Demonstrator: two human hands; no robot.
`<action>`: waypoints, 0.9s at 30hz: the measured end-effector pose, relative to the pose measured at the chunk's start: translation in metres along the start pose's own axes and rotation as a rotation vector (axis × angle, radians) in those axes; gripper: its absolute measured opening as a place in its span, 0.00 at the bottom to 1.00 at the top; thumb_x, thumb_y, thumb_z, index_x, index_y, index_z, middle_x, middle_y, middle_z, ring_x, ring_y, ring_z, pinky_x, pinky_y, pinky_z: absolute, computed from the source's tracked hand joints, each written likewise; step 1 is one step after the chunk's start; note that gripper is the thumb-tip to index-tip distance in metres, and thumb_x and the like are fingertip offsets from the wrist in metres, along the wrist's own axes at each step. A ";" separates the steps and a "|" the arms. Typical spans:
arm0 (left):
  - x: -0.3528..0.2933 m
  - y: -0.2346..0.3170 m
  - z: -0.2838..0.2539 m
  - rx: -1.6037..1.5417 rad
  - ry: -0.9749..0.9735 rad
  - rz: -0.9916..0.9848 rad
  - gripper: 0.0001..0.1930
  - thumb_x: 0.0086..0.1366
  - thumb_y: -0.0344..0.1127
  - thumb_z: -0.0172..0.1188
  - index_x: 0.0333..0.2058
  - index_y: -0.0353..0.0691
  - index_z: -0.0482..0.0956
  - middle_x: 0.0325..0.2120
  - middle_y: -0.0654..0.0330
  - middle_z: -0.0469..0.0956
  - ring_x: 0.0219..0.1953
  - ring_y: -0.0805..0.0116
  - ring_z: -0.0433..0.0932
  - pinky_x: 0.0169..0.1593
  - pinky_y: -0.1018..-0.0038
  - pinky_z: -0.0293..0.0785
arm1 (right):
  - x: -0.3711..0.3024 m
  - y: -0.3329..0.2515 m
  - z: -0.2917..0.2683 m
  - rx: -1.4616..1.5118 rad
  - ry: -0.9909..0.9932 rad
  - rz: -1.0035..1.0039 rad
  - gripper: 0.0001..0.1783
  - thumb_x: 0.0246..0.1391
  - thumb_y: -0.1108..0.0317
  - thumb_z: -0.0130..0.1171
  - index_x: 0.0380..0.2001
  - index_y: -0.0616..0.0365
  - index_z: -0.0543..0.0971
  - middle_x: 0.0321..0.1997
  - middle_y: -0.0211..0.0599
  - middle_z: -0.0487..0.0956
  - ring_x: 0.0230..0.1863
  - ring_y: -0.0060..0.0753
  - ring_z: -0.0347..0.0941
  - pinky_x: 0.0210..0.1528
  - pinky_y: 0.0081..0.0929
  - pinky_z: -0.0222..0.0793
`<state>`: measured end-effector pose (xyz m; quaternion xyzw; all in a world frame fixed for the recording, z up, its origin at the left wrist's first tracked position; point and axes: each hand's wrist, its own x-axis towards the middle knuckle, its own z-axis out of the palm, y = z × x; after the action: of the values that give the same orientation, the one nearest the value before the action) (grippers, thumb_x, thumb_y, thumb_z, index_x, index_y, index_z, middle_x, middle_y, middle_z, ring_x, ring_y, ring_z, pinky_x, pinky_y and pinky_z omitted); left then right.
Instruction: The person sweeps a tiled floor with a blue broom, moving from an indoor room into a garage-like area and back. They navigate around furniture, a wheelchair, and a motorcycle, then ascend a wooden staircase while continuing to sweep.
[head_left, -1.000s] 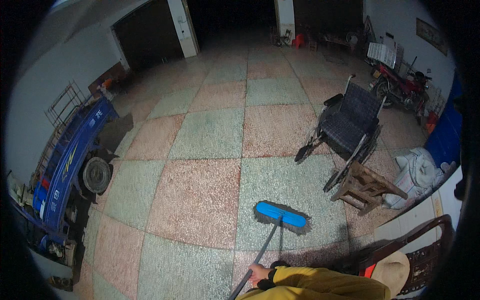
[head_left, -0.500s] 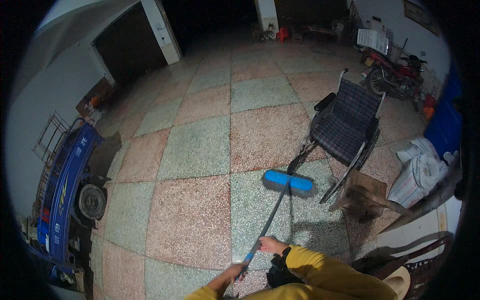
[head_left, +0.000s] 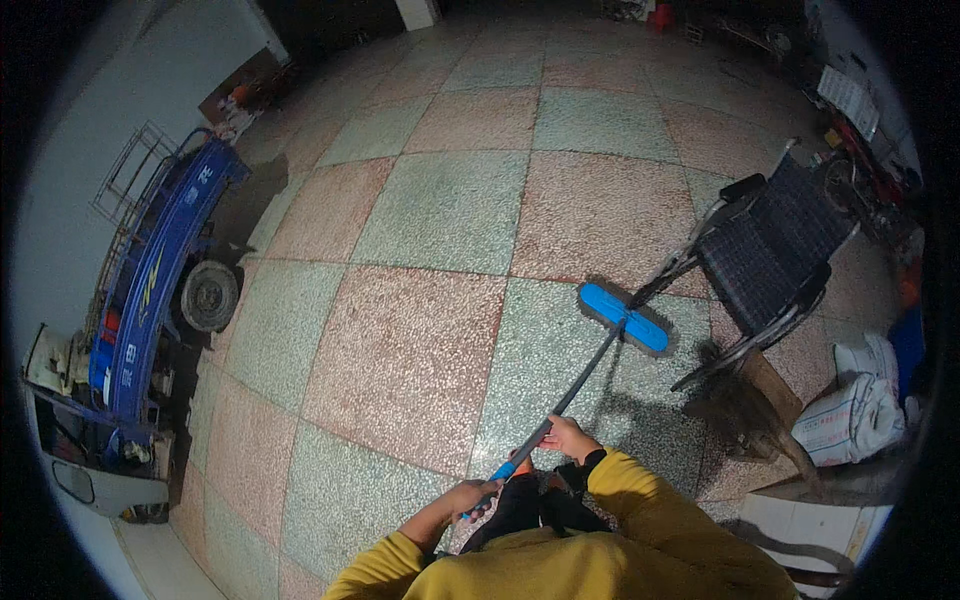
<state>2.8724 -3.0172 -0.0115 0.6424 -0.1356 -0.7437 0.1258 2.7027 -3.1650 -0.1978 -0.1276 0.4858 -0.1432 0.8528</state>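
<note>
A push broom with a blue head (head_left: pixel 628 318) and dark bristles lies against the tiled floor (head_left: pixel 400 350), ahead of me and to the right. Its grey pole slants back toward my body. My left hand (head_left: pixel 470 497) is wrapped round the blue grip near the pole's end. Farther up, my right hand (head_left: pixel 568 438) closes round the grey part of the pole. Beside the broom head stands a wheelchair (head_left: pixel 770 245) with a dark checked seat, its footrest end close to the bristles.
On the left stands a blue cargo vehicle (head_left: pixel 165 270) with a wheel (head_left: pixel 210 296) toward me. At right are a wooden stool (head_left: pixel 765 400), white sacks (head_left: pixel 855 405) and a red motorcycle (head_left: pixel 850 145). A red stool (head_left: pixel 660 16) is far back.
The broom head has turned, its right end now angled toward me. My view has swung left and tilted down, showing more of my body and legs. Both hands keep their hold.
</note>
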 end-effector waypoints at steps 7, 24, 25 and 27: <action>-0.093 -0.038 -0.041 0.011 0.131 0.028 0.21 0.54 0.49 0.50 0.35 0.35 0.70 0.18 0.61 0.69 0.17 0.77 0.65 0.18 0.82 0.62 | 0.031 0.017 0.063 -0.283 -0.025 0.237 0.18 0.45 0.57 0.48 0.32 0.63 0.65 0.29 0.45 0.67 0.28 0.46 0.66 0.32 0.45 0.67; -0.055 0.003 -0.082 0.279 0.377 -0.045 0.23 0.54 0.52 0.49 0.34 0.35 0.71 0.22 0.60 0.71 0.26 0.73 0.67 0.29 0.79 0.64 | 0.124 -0.003 0.115 -0.188 -0.347 0.082 0.03 0.43 0.74 0.49 0.22 0.60 0.67 0.20 0.38 0.61 0.26 0.38 0.63 0.27 0.45 0.63; -0.047 0.022 -0.082 0.294 0.371 -0.032 0.23 0.54 0.52 0.48 0.34 0.35 0.71 0.22 0.60 0.71 0.26 0.73 0.67 0.29 0.79 0.64 | 0.132 -0.012 0.110 -0.043 -0.275 0.127 0.05 0.40 0.72 0.51 0.19 0.60 0.67 0.18 0.39 0.63 0.23 0.39 0.64 0.26 0.43 0.63; -0.029 0.061 -0.078 0.313 0.360 -0.008 0.23 0.54 0.53 0.48 0.34 0.35 0.71 0.22 0.59 0.71 0.26 0.73 0.67 0.29 0.79 0.64 | 0.146 -0.036 0.103 0.031 -0.311 -0.039 0.07 0.37 0.71 0.54 0.16 0.60 0.67 0.16 0.39 0.64 0.20 0.40 0.65 0.25 0.39 0.65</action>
<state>2.9548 -3.0670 0.0270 0.7768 -0.2219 -0.5877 0.0439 2.8580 -3.2440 -0.2494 -0.1443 0.3432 -0.1458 0.9166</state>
